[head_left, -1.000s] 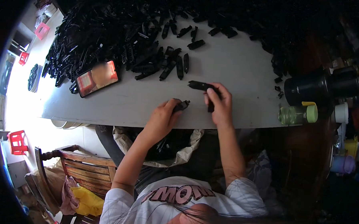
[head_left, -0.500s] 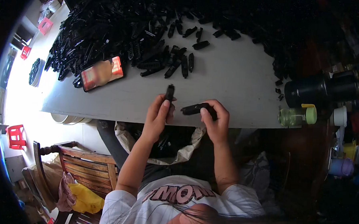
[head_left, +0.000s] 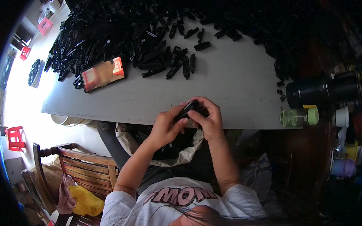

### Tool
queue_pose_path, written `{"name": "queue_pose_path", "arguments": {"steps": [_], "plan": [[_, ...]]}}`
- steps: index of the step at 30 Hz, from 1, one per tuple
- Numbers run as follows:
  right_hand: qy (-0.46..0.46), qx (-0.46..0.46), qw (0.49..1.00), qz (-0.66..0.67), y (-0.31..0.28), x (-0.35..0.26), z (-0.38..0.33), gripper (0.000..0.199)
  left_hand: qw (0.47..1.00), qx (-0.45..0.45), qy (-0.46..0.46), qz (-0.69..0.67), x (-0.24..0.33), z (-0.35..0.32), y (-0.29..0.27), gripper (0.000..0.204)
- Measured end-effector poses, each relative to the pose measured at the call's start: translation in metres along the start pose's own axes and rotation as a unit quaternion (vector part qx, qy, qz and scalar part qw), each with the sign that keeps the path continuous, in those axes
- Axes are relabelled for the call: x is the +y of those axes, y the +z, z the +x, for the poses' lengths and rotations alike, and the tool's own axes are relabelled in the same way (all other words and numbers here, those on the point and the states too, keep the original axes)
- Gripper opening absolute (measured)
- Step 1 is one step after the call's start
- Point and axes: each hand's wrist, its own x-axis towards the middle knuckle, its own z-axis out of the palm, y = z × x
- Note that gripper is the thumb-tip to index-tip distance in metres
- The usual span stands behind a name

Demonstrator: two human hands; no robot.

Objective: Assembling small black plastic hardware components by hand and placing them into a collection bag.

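Observation:
My left hand [head_left: 166, 124] and my right hand [head_left: 209, 119] meet just above the table's near edge. Both are closed around elongated black plastic parts [head_left: 188, 109], which touch or overlap between my fingers. The fingers hide where one part ends and the other begins. Beyond my hands, several similar loose parts [head_left: 186, 66] lie on the grey table [head_left: 230, 87]. A large heap of black parts [head_left: 99, 32] covers the table's far left.
A phone [head_left: 104, 74] with a lit screen leans by the heap. An open sack [head_left: 183, 156] with dark contents hangs at my lap. On the right are a green bottle [head_left: 298, 117] and a black cylindrical container [head_left: 309, 93]. A wooden chair [head_left: 85, 165] stands at left.
My hands have come together from apart, the left moving right and the right slightly left. The two black parts they held separately are now brought together between my fingers.

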Motion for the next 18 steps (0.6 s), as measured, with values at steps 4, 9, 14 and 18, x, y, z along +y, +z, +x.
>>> {"name": "queue_pose_path", "arguments": {"steps": [4,9,14,18], "plan": [[-0.038,0.100,0.994,0.034,-0.015,0.001,0.036,0.021,0.967,0.059,0.072,0.238,-0.007,0.036,-0.018,0.038],[-0.086,0.091,0.969,-0.214,-0.047,-0.006,0.120,0.018,0.788,0.275,0.147,0.531,-0.009,0.092,-0.028,0.027],[0.063,0.124,0.772,-0.620,-0.025,-0.023,0.159,0.043,0.733,0.222,0.119,0.632,-0.011,0.094,-0.024,0.024],[0.069,0.064,0.858,-0.504,-0.057,-0.019,0.164,0.037,0.826,0.213,0.080,0.516,-0.014,0.074,-0.032,0.031]]}}
